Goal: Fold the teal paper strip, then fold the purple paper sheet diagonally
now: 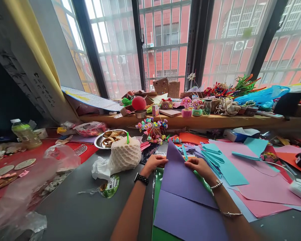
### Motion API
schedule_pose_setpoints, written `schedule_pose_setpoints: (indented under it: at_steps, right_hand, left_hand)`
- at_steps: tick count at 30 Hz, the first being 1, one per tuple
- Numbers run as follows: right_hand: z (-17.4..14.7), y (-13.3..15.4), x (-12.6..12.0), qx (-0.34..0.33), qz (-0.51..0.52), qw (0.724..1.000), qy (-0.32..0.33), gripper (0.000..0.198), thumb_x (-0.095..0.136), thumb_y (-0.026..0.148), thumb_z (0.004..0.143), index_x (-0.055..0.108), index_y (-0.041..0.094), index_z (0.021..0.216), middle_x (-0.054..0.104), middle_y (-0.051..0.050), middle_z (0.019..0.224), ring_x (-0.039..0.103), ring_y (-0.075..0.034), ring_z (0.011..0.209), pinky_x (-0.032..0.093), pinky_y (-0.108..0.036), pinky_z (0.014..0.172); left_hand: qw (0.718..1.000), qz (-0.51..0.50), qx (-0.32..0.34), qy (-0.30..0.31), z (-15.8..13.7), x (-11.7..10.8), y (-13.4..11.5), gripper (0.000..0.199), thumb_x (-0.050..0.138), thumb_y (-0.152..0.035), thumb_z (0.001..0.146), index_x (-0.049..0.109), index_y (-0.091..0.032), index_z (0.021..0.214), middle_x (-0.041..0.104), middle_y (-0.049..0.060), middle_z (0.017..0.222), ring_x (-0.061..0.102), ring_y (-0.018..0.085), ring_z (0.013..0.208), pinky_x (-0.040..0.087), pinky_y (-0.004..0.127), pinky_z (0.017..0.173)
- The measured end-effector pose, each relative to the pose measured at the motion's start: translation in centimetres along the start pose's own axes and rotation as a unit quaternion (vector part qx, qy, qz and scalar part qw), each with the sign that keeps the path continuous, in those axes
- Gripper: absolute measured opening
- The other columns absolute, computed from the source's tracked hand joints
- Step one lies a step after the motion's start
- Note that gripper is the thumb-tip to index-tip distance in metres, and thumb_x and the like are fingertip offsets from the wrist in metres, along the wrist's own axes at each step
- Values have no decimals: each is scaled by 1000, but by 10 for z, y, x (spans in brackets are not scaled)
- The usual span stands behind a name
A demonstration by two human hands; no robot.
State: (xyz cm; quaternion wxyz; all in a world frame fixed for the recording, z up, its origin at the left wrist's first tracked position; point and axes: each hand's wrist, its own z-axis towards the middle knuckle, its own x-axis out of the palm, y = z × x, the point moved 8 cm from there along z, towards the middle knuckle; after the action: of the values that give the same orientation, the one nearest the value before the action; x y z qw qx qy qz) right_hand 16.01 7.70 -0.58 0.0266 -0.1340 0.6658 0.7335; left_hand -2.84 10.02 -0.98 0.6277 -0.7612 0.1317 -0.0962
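A sheet of purple paper point(183, 180) has its top brought to a slanted point and lifts off the work surface. My left hand point(154, 163) pinches its left edge near the top. On the slanted right edge, my right hand point(199, 168) grips the same sheet between thumb and fingers. Beneath it lies another purple piece point(188, 214), its upper edge straight across. Under both, a green board point(158, 179) shows along the left side. Cut turquoise strips point(213, 157) are scattered just beyond my right hand.
Left of my hands stand a netting-wrapped coconut point(126, 155) with a green straw and a metal plate point(97, 142). Pink paper sheets point(263, 187) spread to the right. Behind, a crafted flower bunch point(154, 130) stands before the crowded window ledge point(110, 119). A plastic bag point(62, 155) lies left.
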Motion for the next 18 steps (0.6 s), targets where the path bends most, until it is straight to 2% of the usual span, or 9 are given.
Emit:
schedule_pose_setpoints:
  at_steps: [5, 13, 18]
  right_hand:
    - [-2, 2, -5, -2, 40, 999, -31, 27, 63, 43, 60, 59, 16, 62, 52, 2, 58, 44, -10, 54, 32, -22, 51]
    - [-11, 9, -3, 40, -11, 999, 22, 28, 65, 43, 57, 58, 15, 58, 51, 3, 53, 43, -9, 50, 29, -20, 46]
    - [-10, 4, -4, 44, -23, 998, 23, 29, 63, 44, 60, 58, 15, 60, 56, 0, 59, 49, -12, 55, 36, -22, 51]
  left_hand:
    - [998, 46, -33, 36, -8, 5, 3, 34, 75, -37, 41, 65, -11, 60, 59, -1, 54, 53, 7, 50, 42, 20, 55]
    - [1000, 9, -1, -20, -10, -3, -7, 32, 75, -36, 41, 64, -11, 58, 59, 0, 56, 53, 8, 52, 42, 20, 56]
    - [1000, -6, 8, -29, -13, -4, -13, 32, 75, -35, 41, 62, -10, 57, 56, -1, 53, 51, 6, 49, 42, 19, 55]
